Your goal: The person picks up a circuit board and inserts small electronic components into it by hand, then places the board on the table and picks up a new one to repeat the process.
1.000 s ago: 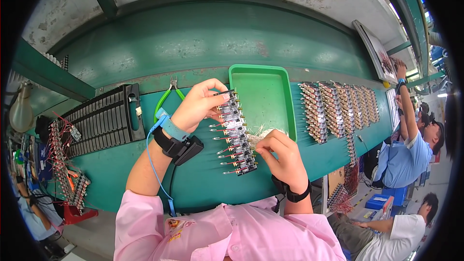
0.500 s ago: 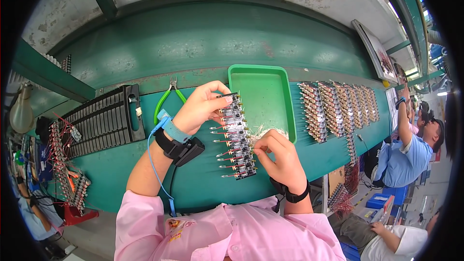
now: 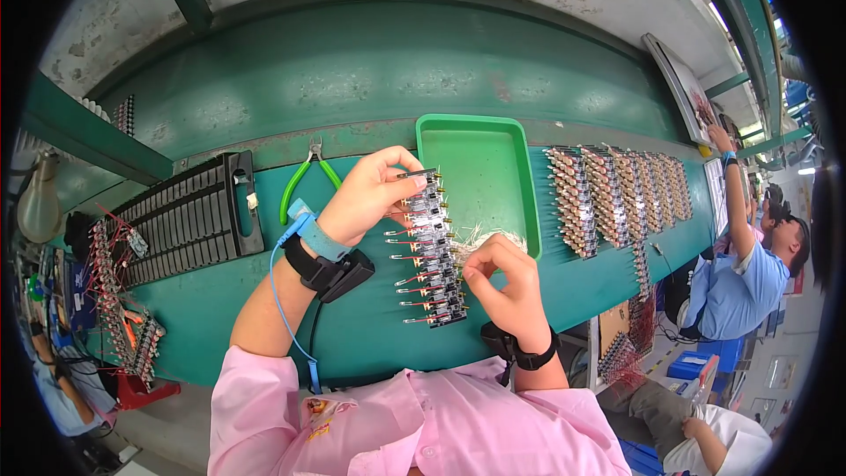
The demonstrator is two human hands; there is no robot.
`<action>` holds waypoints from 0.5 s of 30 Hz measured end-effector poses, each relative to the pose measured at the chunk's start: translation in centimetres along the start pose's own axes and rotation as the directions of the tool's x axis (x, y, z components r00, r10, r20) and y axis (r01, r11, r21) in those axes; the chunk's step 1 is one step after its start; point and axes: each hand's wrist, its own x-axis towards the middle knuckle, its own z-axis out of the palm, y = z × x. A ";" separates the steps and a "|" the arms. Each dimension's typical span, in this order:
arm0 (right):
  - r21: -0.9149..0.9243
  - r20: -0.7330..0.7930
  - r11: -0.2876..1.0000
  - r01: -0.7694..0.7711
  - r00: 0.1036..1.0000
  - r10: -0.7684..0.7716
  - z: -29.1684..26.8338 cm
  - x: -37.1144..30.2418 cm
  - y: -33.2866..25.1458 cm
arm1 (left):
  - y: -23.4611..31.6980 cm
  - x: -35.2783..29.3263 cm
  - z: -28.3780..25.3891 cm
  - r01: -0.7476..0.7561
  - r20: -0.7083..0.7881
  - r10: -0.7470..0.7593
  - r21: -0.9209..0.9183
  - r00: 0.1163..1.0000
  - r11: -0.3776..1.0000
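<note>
My left hand [image 3: 377, 192] grips the far end of a long strip of small electronic parts [image 3: 427, 256], black and clear, with short red wires along its left side. The strip stands out over the green mat, pointing toward me. At its right side is my right hand [image 3: 507, 286], thumb and forefinger brought together close to the strip's edge; whatever may be between them is too small to make out. Thin pale wire offcuts [image 3: 480, 240] lie beside that hand, at the near end of a green tray [image 3: 476, 167].
Green-handled cutters [image 3: 304, 181] lie behind my left forearm. A black slotted rack [image 3: 189, 220] and wired parts [image 3: 123, 300] are at the left. Rows of similar strips [image 3: 617, 198] lie right of the tray. A co-worker in blue [image 3: 745, 282] reaches in at the far right.
My right hand has shifted and turned slightly at the wrist beside the strip. My left hand and the strip stay put. The co-worker's raised arm has moved a little to the left.
</note>
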 end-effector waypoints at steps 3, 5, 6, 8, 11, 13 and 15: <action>-0.004 -0.051 1.000 0.006 0.999 -0.006 -0.3 0.0 0.1 | 0.2 0.0 -0.1 0.002 -0.020 -0.002 -0.011 1.000 1.000; -0.017 -0.124 0.999 0.030 0.992 -0.032 -0.8 -0.1 0.2 | 0.2 0.0 -0.3 0.001 -0.025 -0.001 -0.015 1.000 1.000; -0.018 -0.123 0.999 0.031 0.992 -0.033 -1.0 -0.2 0.1 | 0.2 0.1 -0.4 -0.001 -0.029 0.000 -0.018 1.000 1.000; 0.002 -0.042 0.995 0.097 0.994 -0.097 -1.5 -0.4 -0.3 | 0.3 0.1 -0.5 -0.003 -0.033 0.002 -0.021 0.999 1.000; 0.008 0.006 0.992 0.123 0.992 -0.123 -1.2 -0.7 -0.5 | 0.5 0.0 -0.6 -0.005 -0.064 0.003 -0.032 0.998 0.999; -0.005 0.019 0.993 0.114 0.993 -0.114 -0.9 -0.8 -0.6 | 0.4 0.0 -0.7 -0.002 -0.064 0.000 -0.030 0.998 1.000; -0.004 0.018 0.993 0.116 0.993 -0.116 -0.8 -0.9 -0.6 | 0.4 0.1 -0.7 0.004 -0.065 -0.005 -0.025 0.998 1.000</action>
